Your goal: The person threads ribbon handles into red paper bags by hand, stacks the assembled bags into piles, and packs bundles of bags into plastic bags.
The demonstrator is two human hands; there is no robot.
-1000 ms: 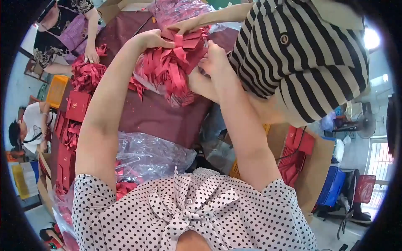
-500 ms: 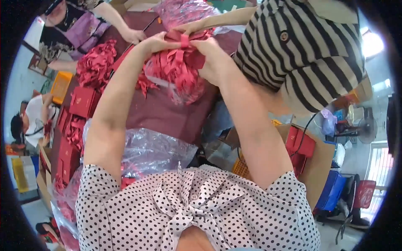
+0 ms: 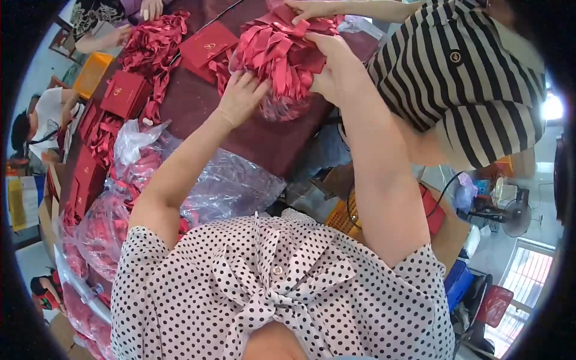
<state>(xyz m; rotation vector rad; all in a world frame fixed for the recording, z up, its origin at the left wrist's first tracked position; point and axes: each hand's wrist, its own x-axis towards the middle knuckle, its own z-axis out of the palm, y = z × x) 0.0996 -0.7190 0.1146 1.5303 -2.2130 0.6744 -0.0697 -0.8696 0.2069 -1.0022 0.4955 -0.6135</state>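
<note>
A thick bundle of red ribbons (image 3: pixel 279 57) lies at the far middle of the table, partly in clear plastic. At its right edge my right hand (image 3: pixel 329 66) is closed, its thumb over the ribbons and the other fingers mostly hidden. My left hand (image 3: pixel 243 96) is at the bundle's near left side, fingers apart, with the tips against the ribbons or the plastic. Just left of the bundle rests a flat red piece with a gold mark (image 3: pixel 207 51), perhaps a gift bag or box. Another person's hand (image 3: pixel 309 9) touches the bundle's far side.
Another ribbon heap (image 3: pixel 156 45) lies far left, with a co-worker's hands (image 3: pixel 151 9) by it. Red boxes (image 3: pixel 125 96) and plastic-wrapped red goods (image 3: pixel 108 228) line the left side. A clear plastic sheet (image 3: pixel 234 183) lies before me. A person in stripes (image 3: pixel 450 78) stands close at right.
My left hand has come off the ribbon at the top and moved down to the bundle's near left side, its fingers spreading. My right hand has stayed at the right edge.
</note>
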